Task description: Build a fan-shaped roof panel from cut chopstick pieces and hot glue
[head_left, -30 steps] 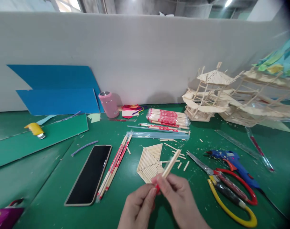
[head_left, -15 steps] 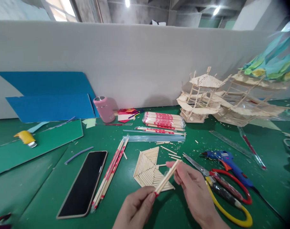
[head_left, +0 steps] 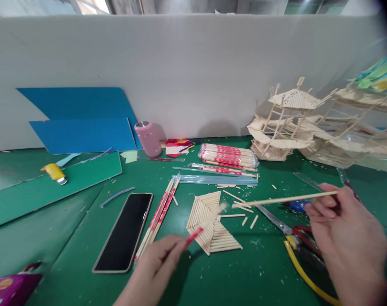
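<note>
In my right hand (head_left: 349, 229), fingers pinched shut, is one thin wooden chopstick (head_left: 285, 199), pointing left above the table. My left hand (head_left: 158, 263) grips the red end of a chopstick wrapper (head_left: 195, 236). Its clear far part is smeared by motion, so whether a stick is inside I cannot tell. Below the wrapper lies a flat panel of glued sticks (head_left: 227, 243), a fan of ribbed triangles with a gap on its right side. Several short cut sticks (head_left: 253, 221) lie right of the panel. Large scissors (head_left: 276, 221) are partly hidden behind my right hand.
Wrapped chopsticks (head_left: 158, 212) and a phone (head_left: 123, 233) lie to the left. A chopstick bundle (head_left: 228, 156), blue strips (head_left: 215, 179) and a pink bottle (head_left: 148, 139) are farther back. Stick-built pavilions (head_left: 276, 136) stand back right. The blue glue gun (head_left: 297, 206) is mostly covered by my right hand.
My hands have moved apart. The right one has drawn a chopstick out to the right, while the left keeps the wrapper and has shifted left. The view has also shifted.
</note>
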`<state>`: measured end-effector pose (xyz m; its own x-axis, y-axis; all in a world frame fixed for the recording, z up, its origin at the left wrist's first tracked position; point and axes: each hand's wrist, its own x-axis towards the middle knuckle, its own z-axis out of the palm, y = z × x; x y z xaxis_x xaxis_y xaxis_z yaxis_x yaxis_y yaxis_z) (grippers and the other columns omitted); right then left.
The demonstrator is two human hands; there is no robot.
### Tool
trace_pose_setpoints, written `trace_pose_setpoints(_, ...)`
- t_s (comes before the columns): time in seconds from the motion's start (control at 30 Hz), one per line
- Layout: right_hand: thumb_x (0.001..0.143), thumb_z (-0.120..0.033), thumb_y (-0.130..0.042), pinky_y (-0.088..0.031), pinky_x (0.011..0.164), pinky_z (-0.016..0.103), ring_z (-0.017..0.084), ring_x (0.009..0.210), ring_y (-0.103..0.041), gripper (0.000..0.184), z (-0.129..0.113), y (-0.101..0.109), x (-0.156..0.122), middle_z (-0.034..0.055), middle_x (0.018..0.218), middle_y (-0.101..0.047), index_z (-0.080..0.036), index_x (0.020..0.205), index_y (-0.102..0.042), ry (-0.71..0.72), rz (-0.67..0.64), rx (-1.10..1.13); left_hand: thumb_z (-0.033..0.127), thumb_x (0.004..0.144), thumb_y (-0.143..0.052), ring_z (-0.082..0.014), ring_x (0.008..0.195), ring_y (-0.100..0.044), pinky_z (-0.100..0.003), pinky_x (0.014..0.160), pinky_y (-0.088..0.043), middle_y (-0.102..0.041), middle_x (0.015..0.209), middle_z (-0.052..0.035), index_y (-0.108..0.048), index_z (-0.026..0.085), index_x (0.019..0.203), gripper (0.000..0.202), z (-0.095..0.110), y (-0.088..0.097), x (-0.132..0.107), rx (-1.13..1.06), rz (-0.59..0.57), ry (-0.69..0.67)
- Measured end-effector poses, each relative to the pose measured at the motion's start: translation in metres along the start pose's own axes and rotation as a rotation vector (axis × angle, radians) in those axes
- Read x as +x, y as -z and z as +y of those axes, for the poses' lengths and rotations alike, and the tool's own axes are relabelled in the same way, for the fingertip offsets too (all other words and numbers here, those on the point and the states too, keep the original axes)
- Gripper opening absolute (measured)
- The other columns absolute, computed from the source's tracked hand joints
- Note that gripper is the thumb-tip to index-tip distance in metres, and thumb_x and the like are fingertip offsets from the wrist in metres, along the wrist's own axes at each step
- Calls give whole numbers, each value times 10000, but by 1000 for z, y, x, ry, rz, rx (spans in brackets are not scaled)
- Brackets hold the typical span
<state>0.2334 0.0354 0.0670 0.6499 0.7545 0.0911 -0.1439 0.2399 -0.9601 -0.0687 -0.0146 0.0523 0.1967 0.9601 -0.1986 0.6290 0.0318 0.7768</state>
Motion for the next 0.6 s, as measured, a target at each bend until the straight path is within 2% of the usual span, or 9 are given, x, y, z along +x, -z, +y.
trace_pose_setpoints(0.07,767,-241,-557,-292,436,242,46,408,-287,111,-3,6,5,-74,499,-357,-221,665,-594,-66,42,64,391,873,-351,-145,591,-501,-215,546,-371,-550,651,-9,-582,179,811,320,-14,9,8,161,192,-6)
trace_pose_setpoints(0.13,763,-273,-572,-308,436,225,44,413,-303,94,4,9,0,-73,505,-380,-215,693,-597,-121,38,90,358,877,-336,-168,683,-553,-233,621,-403,-589,747,-43,-589,166,825,322,-27,15,19,377,324,-42)
trace_pose_setpoints(0.2,751,-329,-592,-320,438,211,45,432,-331,135,15,10,-11,-67,529,-411,-197,726,-605,-167,1,89,336,888,-305,-172,661,-552,-245,585,-388,-574,746,-52,-602,166,802,353,-37,17,30,703,353,-73)
trace_pose_setpoints(0.23,745,-350,-600,-325,441,205,46,445,-347,163,21,11,-16,-62,544,-422,-187,733,-611,-184,-24,80,330,883,-319,-185,663,-550,-261,580,-377,-570,740,-58,-610,162,788,350,-40,16,35,754,347,-73)
trace_pose_setpoints(0.37,751,-387,-601,-293,420,177,59,489,-385,226,35,14,-34,-40,549,-431,-165,722,-635,-220,-140,9,306,867,-354,-245,744,-542,-316,612,-348,-579,746,-90,-627,147,796,324,-47,12,44,852,334,-58)
trace_pose_setpoints(0.5,783,-393,-578,-275,425,177,62,495,-364,247,34,22,-40,-37,535,-418,-170,691,-628,-218,-235,-73,325,861,-379,-287,847,-504,-363,665,-341,-585,896,-128,-614,144,953,311,-36,8,37,898,399,-65)
trace_pose_setpoints(0.57,796,-385,-567,-274,432,189,65,494,-359,250,27,21,-43,-37,537,-418,-178,663,-612,-160,-280,-155,329,849,-417,-272,864,-500,-372,707,-356,-592,895,-115,-610,157,980,290,-21,2,30,765,428,-187)
trace_pose_setpoints(0.6,806,-376,-558,-274,430,196,68,486,-357,246,21,18,-46,-39,534,-417,-184,658,-605,-97,-329,-238,331,839,-443,-253,857,-507,-365,725,-369,-596,886,-103,-615,163,966,272,-11,-3,25,634,402,-251)
